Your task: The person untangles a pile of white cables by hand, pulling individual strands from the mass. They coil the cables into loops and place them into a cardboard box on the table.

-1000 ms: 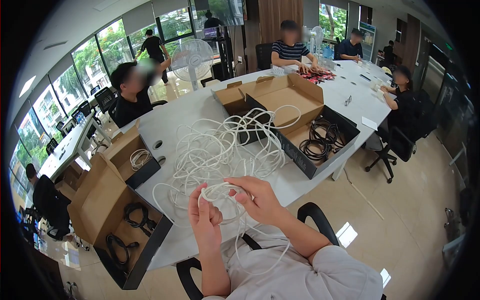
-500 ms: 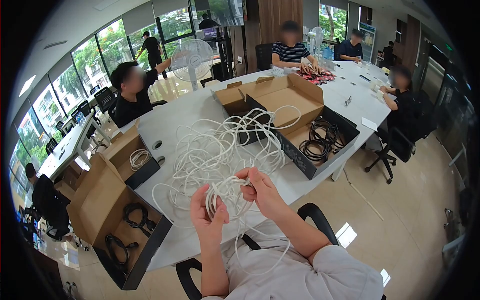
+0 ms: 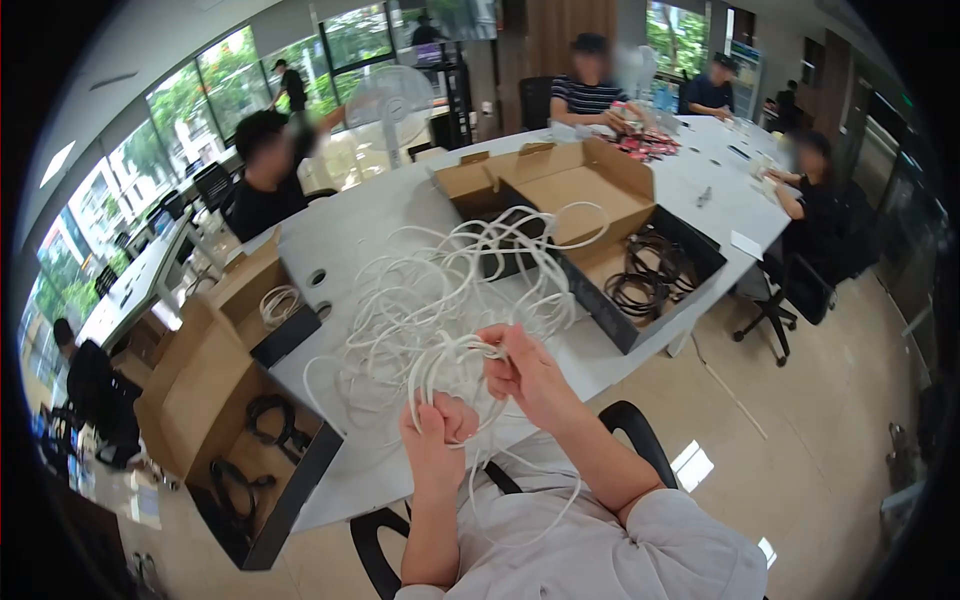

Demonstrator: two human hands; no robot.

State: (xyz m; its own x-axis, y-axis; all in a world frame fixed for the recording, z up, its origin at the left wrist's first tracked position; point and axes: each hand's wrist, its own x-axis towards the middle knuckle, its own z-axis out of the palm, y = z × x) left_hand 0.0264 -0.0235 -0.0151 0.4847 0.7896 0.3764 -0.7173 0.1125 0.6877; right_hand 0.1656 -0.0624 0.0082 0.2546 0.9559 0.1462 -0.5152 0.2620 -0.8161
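White and broad, the smooth-topped desk (image 3: pixel 340 235) is spreading out before the person, whose bare forearms are angling up toward its near edge. Two open cardboard boxes with black outer walls are flanking the work: the near-left box (image 3: pixel 295 500) is sitting at the desk's left end, and the far-right box (image 3: pixel 600 308) is lying beyond the right hand. A loose, springy tangle of white cable (image 3: pixel 450 270) is sprawling between them, directly past the hands and obstructing the way to the far side.

The left hand (image 3: pixel 437 425) is pointing upward, its fingers curling snugly around the lower left of a looped coil of white cable (image 3: pixel 425 372). The right hand (image 3: pixel 525 370) is slanting in from the right and sitting slightly higher, its fingers pinching cable at the coil's upper right. One strand is hanging from the coil over the lap.

Black cables (image 3: pixel 640 285) are lying in the far-right box, and a smaller white cable bundle (image 3: pixel 280 300) is resting in another box at left.
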